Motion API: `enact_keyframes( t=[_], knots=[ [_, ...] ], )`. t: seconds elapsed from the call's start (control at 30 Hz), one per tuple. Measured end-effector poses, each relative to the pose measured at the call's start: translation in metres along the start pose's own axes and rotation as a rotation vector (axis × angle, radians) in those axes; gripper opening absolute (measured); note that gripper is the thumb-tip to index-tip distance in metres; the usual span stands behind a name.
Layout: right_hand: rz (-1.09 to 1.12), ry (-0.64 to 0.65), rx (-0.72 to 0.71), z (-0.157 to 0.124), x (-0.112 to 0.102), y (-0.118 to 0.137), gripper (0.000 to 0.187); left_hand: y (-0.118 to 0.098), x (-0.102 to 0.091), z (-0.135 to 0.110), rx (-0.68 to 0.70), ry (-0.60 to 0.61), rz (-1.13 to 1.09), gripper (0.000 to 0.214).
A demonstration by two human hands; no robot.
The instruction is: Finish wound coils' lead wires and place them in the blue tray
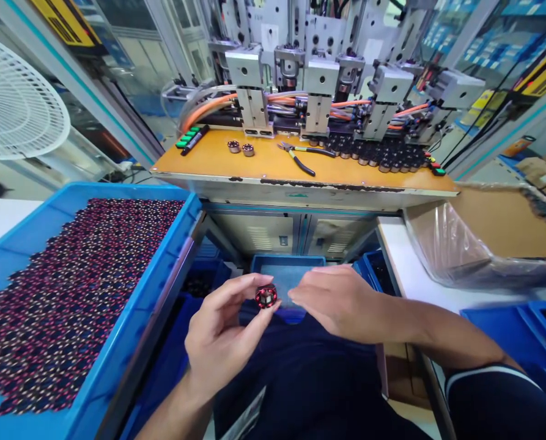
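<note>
My left hand [229,330] pinches a small ring-shaped motor stator [266,296] between thumb and fingertips. The stator is black with red spots around its face and a pale opening in the middle, and its face is turned toward me. Just to its right is my right hand [337,302], apart from the stator, with its fingertips pressed together and pointing left. Whatever those fingers may hold is hidden. At my left stands a blue tray [162,260], covered with rows of similar stators [84,293] in black, red and pale metal.
Ahead, pliers [300,156], two loose stators [241,148], a marker [194,140] and a cluster of dark parts [378,153] lie on an orange bench [254,168] below a machine [318,91]. A plastic-lined box [465,244] is at right, a fan [20,98] at left.
</note>
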State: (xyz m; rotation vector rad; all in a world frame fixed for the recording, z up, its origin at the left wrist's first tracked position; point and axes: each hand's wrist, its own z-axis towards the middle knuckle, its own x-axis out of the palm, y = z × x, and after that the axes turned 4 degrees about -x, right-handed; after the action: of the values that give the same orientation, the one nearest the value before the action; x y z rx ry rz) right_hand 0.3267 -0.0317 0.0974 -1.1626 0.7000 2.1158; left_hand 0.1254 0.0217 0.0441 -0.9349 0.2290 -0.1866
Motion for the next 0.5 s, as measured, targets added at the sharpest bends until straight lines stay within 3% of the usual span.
enact_keyframes(
  t=[0.2,0.33,0.4,0.5],
  knots=[
    [0.540,-0.015,0.111,-0.005,-0.004,0.017,0.015,-0.001,0.000,0.003,-0.092,-0.082,0.002,0.065],
    [0.747,0.030,0.119,-0.009,0.003,0.021,0.015,-0.005,0.000,0.005,-0.154,-0.113,-0.094,0.066],
    [0.881,0.031,0.235,-0.007,0.007,0.016,0.009,-0.006,0.000,0.004,-0.126,-0.090,-0.120,0.069],
    [1.051,-0.095,0.545,0.005,0.012,0.007,0.035,-0.006,0.002,0.003,-0.065,-0.075,-0.131,0.075]
  ],
)
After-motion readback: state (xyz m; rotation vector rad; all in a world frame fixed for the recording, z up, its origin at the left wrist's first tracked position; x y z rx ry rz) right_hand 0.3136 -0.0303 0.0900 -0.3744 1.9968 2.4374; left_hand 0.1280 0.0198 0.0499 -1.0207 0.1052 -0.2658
